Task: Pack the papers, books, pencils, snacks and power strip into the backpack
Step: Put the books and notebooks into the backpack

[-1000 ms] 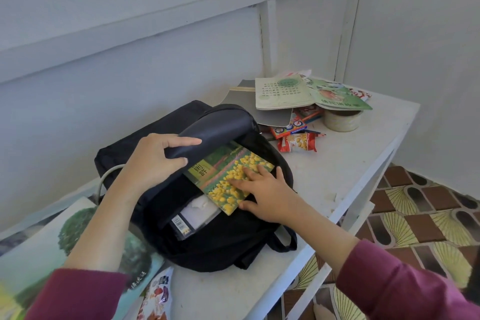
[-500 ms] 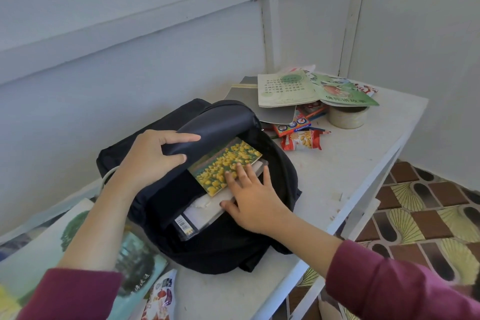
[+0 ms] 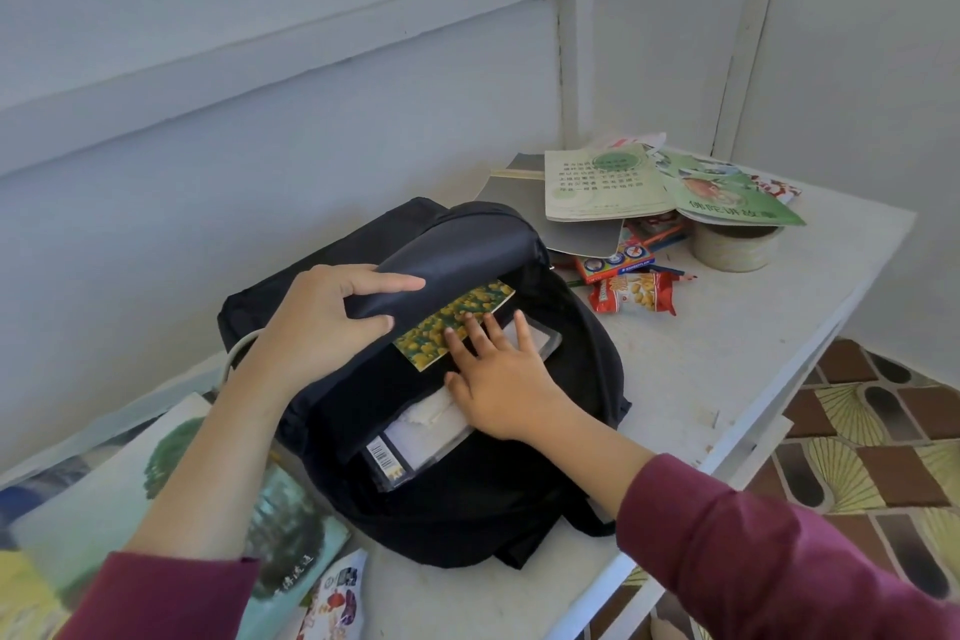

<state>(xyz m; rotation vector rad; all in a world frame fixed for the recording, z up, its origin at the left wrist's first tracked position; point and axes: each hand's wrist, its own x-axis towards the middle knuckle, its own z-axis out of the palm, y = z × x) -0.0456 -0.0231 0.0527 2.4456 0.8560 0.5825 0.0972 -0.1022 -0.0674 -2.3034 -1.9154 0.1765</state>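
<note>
1. Judged step: seating the yellow-flower book (image 3: 457,312) in the backpack (image 3: 493,509), under the flap (image 3: 457,255).
2. Push flat along the book's own plane, not down on a corner. Aim for the back of the main compartment, on top of the white papers (image 3: 426,426) already inside.
3. Lift the flap higher with the left hand (image 3: 332,312) to widen the mouth. Otherwise, risk of the cover snagging on the fabric edge.
4. Mind the papers underneath: loose, ragged at one edge, likely to crumple if dragged along with the book.
5. Left grip: closed round the rolled flap, fingers and thumb curled on either side of the fabric. Nothing else held.
6. Right hand (image 3: 504,379): grip open, fingers straight and spread, tips on the book's near edge, palm over the papers. Pressing only, no pinch.
7. Book position: mostly tucked under the flap, one long edge and a corner showing, lying across the opening.
8. Not yet packed, on the table (image 3: 727,353): red snack packet (image 3: 634,294), pencil box (image 3: 618,263) and green booklets (image 3: 602,182) at the far end; large book (image 3: 156,494) and a second snack packet (image 3: 337,603) by the left sleeve. Power strip: cannot tell from this view.
</note>
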